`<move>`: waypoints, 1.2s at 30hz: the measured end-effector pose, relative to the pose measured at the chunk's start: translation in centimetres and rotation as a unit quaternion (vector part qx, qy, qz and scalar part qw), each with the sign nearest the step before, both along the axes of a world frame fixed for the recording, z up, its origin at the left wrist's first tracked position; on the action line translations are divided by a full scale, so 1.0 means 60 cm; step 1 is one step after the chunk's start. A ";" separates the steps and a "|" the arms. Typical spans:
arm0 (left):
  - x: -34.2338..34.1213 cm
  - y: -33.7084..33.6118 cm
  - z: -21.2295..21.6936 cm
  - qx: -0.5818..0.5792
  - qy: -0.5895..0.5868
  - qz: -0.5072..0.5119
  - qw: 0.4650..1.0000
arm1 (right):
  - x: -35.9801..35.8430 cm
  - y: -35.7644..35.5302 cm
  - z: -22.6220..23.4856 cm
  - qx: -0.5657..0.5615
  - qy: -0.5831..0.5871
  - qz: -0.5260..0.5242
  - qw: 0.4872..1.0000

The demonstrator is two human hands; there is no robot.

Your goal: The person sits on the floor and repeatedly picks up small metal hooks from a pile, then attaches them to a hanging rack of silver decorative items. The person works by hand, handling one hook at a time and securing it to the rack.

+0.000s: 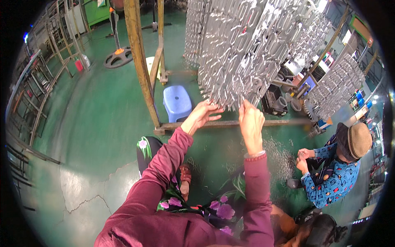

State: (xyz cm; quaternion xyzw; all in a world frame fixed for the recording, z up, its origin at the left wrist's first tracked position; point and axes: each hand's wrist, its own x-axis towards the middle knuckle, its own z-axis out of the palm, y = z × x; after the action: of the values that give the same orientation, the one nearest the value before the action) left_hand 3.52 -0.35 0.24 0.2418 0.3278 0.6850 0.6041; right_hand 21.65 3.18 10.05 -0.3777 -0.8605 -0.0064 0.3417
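In front of me hangs a dense bundle of shiny metal pieces [238, 53], looped and linked in long rows. My left hand [200, 117] is at the bundle's lower left edge, fingers apart, the fingertips touching or close to the lowest pieces. At the lower right edge my right hand [252, 122] is raised with its fingers pinched together against the bottom pieces. What lies between those fingertips is too small to make out. Both sleeves are maroon, and a red bead bracelet [255, 157] circles my right wrist.
A rusty frame [142, 61] with a low crossbar stands around the bundle. Behind it is a blue plastic stool [177, 101]. To the right a co-worker in a hat [358, 142] sits low beside scattered metal bits [279, 160]. More pieces hang on another rack [335, 86]; a black crate [273, 103] holds containers.
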 end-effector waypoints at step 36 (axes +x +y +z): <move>0.000 -0.007 -0.049 0.070 -0.057 0.004 0.996 | -0.037 0.048 -0.080 -0.180 0.220 0.077 0.956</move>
State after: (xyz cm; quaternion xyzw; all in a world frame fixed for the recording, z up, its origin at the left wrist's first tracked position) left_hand 3.50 -0.79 -2.69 0.2422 0.2451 0.7213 0.6009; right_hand 19.44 6.06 5.25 -0.3572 -0.7776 0.2583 0.4484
